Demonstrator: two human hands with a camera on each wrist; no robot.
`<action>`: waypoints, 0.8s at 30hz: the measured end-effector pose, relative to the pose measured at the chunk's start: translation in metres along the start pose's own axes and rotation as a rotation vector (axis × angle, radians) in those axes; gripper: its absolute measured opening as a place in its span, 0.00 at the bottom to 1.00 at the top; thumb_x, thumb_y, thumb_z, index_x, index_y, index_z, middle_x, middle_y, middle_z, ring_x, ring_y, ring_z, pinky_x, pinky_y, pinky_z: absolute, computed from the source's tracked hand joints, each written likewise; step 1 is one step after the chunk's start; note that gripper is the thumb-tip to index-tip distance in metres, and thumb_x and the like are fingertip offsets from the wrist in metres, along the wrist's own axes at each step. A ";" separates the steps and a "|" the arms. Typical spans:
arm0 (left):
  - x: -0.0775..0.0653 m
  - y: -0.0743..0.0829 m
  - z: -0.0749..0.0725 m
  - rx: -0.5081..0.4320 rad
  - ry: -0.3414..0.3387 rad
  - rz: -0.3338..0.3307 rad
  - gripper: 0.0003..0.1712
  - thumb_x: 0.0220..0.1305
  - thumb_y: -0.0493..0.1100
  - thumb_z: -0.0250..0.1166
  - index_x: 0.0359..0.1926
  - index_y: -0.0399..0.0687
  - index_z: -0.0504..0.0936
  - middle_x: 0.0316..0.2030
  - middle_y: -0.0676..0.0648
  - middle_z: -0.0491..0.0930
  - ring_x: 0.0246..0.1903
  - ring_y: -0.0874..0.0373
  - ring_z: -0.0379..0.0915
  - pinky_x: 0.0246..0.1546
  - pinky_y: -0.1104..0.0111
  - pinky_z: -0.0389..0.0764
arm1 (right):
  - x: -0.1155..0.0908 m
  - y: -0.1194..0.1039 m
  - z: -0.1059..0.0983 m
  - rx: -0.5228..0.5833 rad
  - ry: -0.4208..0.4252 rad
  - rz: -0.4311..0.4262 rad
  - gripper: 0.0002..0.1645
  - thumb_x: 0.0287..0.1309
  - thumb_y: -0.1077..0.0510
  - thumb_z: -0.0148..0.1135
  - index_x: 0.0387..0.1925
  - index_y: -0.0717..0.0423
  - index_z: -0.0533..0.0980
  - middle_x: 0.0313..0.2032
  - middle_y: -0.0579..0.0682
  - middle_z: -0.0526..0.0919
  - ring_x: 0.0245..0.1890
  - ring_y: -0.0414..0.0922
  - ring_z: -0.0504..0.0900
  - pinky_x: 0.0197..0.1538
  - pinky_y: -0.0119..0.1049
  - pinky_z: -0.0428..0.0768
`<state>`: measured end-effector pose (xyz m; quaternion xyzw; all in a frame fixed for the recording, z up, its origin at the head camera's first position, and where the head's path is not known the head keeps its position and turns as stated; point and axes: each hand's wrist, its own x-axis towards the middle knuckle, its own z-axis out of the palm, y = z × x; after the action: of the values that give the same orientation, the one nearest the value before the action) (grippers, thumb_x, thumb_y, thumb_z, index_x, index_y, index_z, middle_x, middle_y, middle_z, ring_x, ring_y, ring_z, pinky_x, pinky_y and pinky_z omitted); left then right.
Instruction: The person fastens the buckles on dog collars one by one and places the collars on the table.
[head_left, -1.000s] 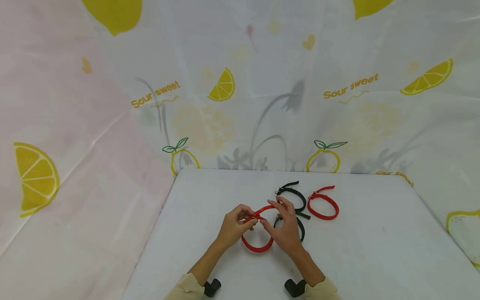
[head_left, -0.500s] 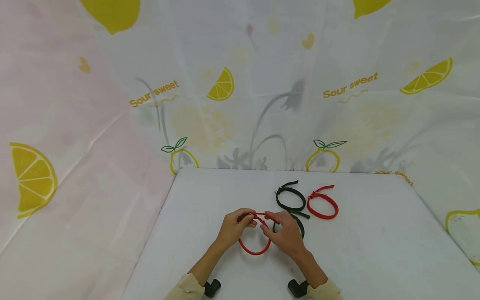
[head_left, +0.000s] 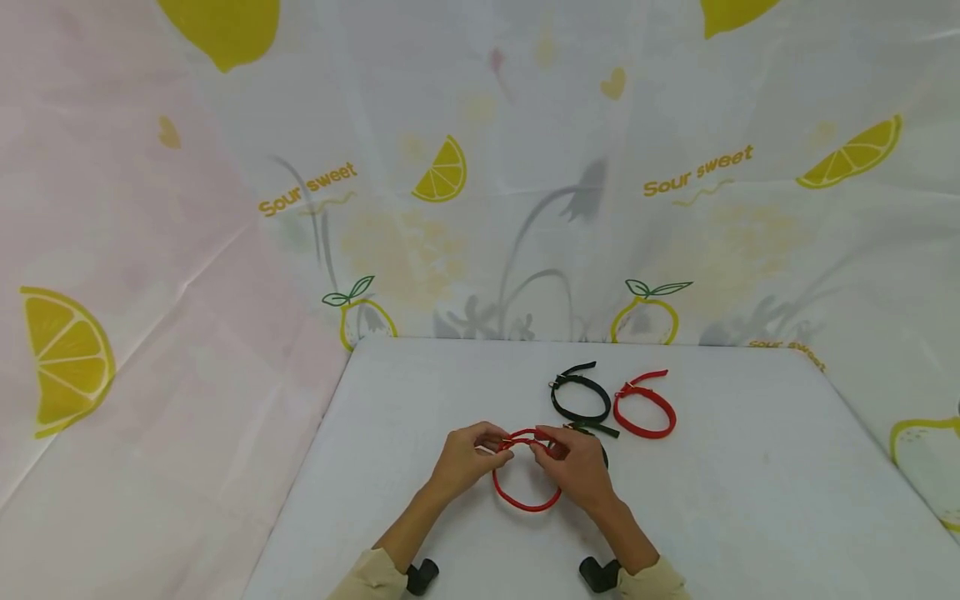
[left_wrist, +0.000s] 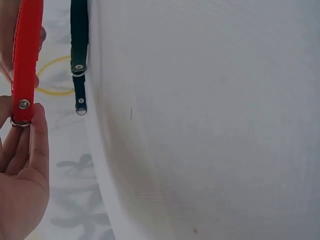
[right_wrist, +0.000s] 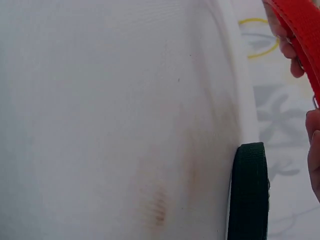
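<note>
Over the front middle of the table, both hands hold a red buckled collar (head_left: pixel 527 507), its loop hanging toward the person. My left hand (head_left: pixel 459 462) pinches it at the buckle end; in the left wrist view, the fingers of that hand (left_wrist: pixel 30 175) are at the metal ring below a rivet on the red band (left_wrist: pixel 25 65). With thumb and fingers, my right hand (head_left: pixel 577 468) pinches the red strap on the other side. Two strands of red band run between the hands. Fingers partly hide the buckle.
Behind the right hand lies a dark green collar (head_left: pixel 600 429), partly covered by it. Farther back lie a black collar (head_left: pixel 581 417) and another red collar (head_left: pixel 647 433). The white table (head_left: pixel 750 500) ends at a lemon-print cloth (head_left: pixel 525 250).
The right hand has come down and slightly right, its raised fingers now closed in on the strap. The collar's loop swung a little left, then right. The left hand has stayed nearly in place.
</note>
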<state>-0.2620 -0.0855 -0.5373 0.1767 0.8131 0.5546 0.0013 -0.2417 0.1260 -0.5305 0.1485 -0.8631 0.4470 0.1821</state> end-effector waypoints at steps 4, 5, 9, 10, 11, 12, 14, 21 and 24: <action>-0.001 0.001 0.000 0.020 0.022 0.000 0.09 0.55 0.42 0.74 0.37 0.50 0.86 0.30 0.56 0.85 0.30 0.64 0.82 0.30 0.70 0.82 | -0.002 0.001 0.001 -0.039 -0.025 0.012 0.16 0.48 0.62 0.76 0.42 0.55 0.86 0.26 0.39 0.82 0.24 0.36 0.73 0.27 0.26 0.77; -0.001 0.001 0.000 0.027 0.030 0.007 0.08 0.55 0.42 0.74 0.36 0.50 0.86 0.29 0.56 0.85 0.29 0.64 0.81 0.29 0.70 0.82 | -0.002 0.002 0.001 -0.041 -0.030 0.009 0.15 0.49 0.62 0.76 0.41 0.56 0.86 0.25 0.39 0.82 0.24 0.36 0.73 0.27 0.26 0.77; -0.002 0.000 0.001 0.048 0.067 0.016 0.05 0.55 0.41 0.74 0.34 0.50 0.85 0.28 0.57 0.84 0.29 0.64 0.81 0.28 0.70 0.82 | -0.003 0.005 0.004 -0.052 -0.049 -0.004 0.12 0.50 0.62 0.75 0.39 0.55 0.85 0.21 0.36 0.78 0.22 0.34 0.72 0.25 0.26 0.75; -0.002 0.000 0.001 0.050 0.076 0.019 0.05 0.55 0.40 0.73 0.33 0.50 0.85 0.28 0.57 0.84 0.28 0.64 0.80 0.27 0.70 0.82 | -0.003 0.005 0.005 -0.051 -0.052 -0.010 0.11 0.50 0.62 0.74 0.39 0.54 0.85 0.20 0.35 0.78 0.21 0.33 0.72 0.24 0.26 0.75; -0.002 0.000 0.001 0.052 0.084 0.024 0.05 0.55 0.39 0.73 0.33 0.50 0.85 0.27 0.57 0.84 0.28 0.64 0.80 0.26 0.70 0.82 | -0.003 0.004 0.005 -0.055 -0.055 -0.013 0.11 0.50 0.62 0.74 0.38 0.54 0.85 0.20 0.35 0.77 0.21 0.32 0.72 0.24 0.25 0.75; -0.002 0.001 0.001 0.055 0.093 0.027 0.05 0.55 0.39 0.73 0.32 0.50 0.84 0.27 0.57 0.84 0.28 0.64 0.80 0.26 0.70 0.82 | -0.002 0.004 0.005 -0.063 -0.058 -0.017 0.10 0.50 0.62 0.74 0.38 0.54 0.85 0.20 0.35 0.77 0.20 0.32 0.72 0.24 0.25 0.75; -0.002 0.001 0.001 0.059 0.108 0.038 0.05 0.55 0.38 0.73 0.31 0.50 0.83 0.26 0.57 0.83 0.27 0.64 0.79 0.24 0.70 0.81 | -0.002 0.003 0.005 -0.075 -0.062 -0.020 0.11 0.50 0.60 0.75 0.38 0.54 0.85 0.20 0.35 0.77 0.21 0.32 0.72 0.23 0.25 0.74; -0.003 0.001 0.001 0.072 0.156 0.098 0.10 0.57 0.36 0.71 0.42 0.48 0.86 0.29 0.55 0.83 0.28 0.65 0.80 0.26 0.71 0.81 | 0.000 -0.001 0.002 -0.043 -0.068 0.071 0.25 0.46 0.55 0.78 0.49 0.53 0.82 0.29 0.43 0.83 0.21 0.34 0.74 0.22 0.27 0.76; -0.004 0.000 0.002 0.064 0.165 0.125 0.13 0.60 0.37 0.70 0.46 0.46 0.87 0.30 0.54 0.82 0.27 0.65 0.80 0.27 0.71 0.82 | -0.001 0.000 0.002 0.022 -0.058 0.134 0.31 0.47 0.55 0.78 0.54 0.53 0.78 0.34 0.45 0.86 0.20 0.34 0.76 0.22 0.28 0.76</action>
<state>-0.2580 -0.0849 -0.5384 0.1807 0.8153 0.5399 -0.1059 -0.2409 0.1244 -0.5324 0.1054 -0.8710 0.4632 0.1250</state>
